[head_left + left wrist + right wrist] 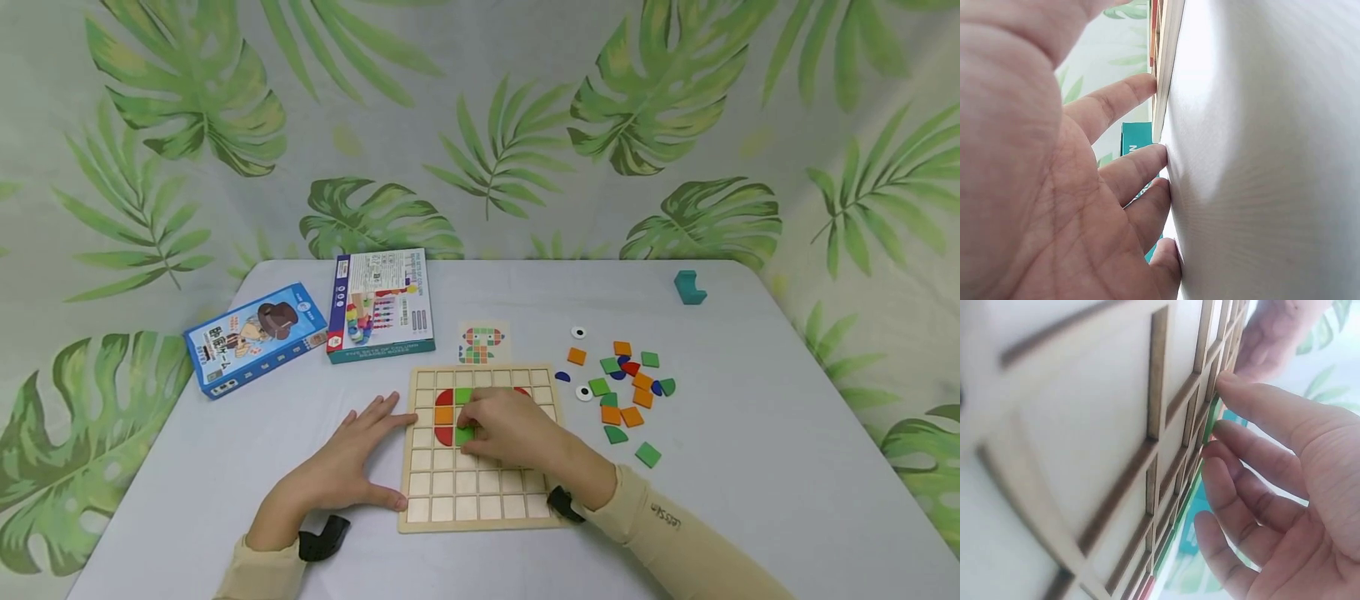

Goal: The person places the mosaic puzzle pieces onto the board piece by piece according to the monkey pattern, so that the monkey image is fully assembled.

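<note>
A wooden grid board [442, 508] lies on the table with red, orange and green tiles set in its upper rows. My left hand [352, 458] is spread at the board's left side, thumb and index fingertip touching its edge. Over the board is my right hand [510, 425], its fingers bent. Its thumb and index fingertips [1225, 428] are at either end of a green square tile [1212, 419], pinching it at the grid's surface. Left of that tile sit a red quarter-round tile [444, 436] and an orange tile [443, 415]. The right hand hides several cells.
Loose orange tiles [632, 417], green tiles [648, 454], blue half-rounds and white eye discs [583, 392] lie right of the board. A pattern card [484, 342] is behind it. Two boxes, blue [255, 337] and teal-edged [381, 304], stand back left; a teal block [690, 287] back right.
</note>
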{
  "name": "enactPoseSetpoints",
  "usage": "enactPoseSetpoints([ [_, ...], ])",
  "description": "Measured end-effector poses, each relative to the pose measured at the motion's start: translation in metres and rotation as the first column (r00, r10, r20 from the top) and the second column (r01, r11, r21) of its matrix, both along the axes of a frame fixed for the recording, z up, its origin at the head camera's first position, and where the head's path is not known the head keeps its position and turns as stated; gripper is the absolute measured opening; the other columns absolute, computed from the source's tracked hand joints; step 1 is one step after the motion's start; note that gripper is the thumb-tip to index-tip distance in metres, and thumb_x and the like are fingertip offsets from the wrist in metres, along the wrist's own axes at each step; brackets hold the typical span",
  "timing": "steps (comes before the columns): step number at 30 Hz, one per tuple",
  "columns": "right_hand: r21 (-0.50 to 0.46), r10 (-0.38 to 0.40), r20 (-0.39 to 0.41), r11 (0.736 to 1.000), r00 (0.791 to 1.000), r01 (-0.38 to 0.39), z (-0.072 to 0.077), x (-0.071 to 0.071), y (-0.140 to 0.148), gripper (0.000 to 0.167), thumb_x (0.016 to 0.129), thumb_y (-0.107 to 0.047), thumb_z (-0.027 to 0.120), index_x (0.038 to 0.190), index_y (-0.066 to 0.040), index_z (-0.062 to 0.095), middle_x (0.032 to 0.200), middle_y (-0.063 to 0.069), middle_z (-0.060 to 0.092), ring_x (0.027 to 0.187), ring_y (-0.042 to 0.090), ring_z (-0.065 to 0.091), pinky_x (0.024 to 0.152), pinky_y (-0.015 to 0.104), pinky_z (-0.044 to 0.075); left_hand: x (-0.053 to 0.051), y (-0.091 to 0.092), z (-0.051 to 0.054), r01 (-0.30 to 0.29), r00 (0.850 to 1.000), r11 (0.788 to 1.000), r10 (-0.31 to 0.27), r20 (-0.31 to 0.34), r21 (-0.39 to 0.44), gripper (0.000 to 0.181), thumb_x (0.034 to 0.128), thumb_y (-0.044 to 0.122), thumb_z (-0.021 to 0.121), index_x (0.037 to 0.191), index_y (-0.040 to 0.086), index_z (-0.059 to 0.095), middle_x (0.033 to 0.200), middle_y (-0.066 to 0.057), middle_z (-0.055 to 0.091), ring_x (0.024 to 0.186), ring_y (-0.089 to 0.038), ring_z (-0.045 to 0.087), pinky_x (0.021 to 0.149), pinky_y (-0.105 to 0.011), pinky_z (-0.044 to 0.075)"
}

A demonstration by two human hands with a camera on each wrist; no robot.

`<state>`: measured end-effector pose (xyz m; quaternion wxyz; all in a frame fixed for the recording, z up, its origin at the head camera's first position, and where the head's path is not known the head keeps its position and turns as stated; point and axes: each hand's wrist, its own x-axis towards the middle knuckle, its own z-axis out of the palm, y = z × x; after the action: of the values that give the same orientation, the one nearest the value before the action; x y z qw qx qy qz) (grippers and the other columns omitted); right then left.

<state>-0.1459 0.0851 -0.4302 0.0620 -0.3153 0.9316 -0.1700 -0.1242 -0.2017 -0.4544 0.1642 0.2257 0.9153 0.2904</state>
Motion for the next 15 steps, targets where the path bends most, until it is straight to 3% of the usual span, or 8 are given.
enactPoseSetpoints([
  [12, 0.001, -0.009, 0.023, 1.000, 1.000, 0.009, 0.007, 0.003, 0.004, 0.026, 0.093, -0.029, 0.085, 0.115, -0.016, 0.083, 0.110, -0.003, 0.077, 0.092, 0.009, 0.067, 0.088, 0.030, 0.061, 0.000, 0.000, -0.002, -0.007, 1.000, 1.000, 0.007, -0.002, -0.001, 0.109, 0.0682, 0.057, 0.098, 0.160, 0.023, 0.051, 0.180, -0.014, 0.023, 0.168, -0.045, 0.013, 0.132, -0.074, 0.008],
  [15, -0.002, -0.030, 0.026, 1.000, 0.999, 0.030, 0.010, 0.001, 0.011, 0.026, 0.093, -0.029, 0.085, 0.116, -0.017, 0.082, 0.109, -0.003, 0.077, 0.090, 0.010, 0.068, 0.084, 0.031, 0.060, 0.000, 0.000, -0.002, -0.009, 1.000, 1.000, 0.009, 0.007, 0.001, 0.109, 0.0684, 0.057, 0.098, 0.160, 0.023, 0.050, 0.180, -0.014, 0.022, 0.168, -0.045, 0.012, 0.132, -0.073, 0.007],
])
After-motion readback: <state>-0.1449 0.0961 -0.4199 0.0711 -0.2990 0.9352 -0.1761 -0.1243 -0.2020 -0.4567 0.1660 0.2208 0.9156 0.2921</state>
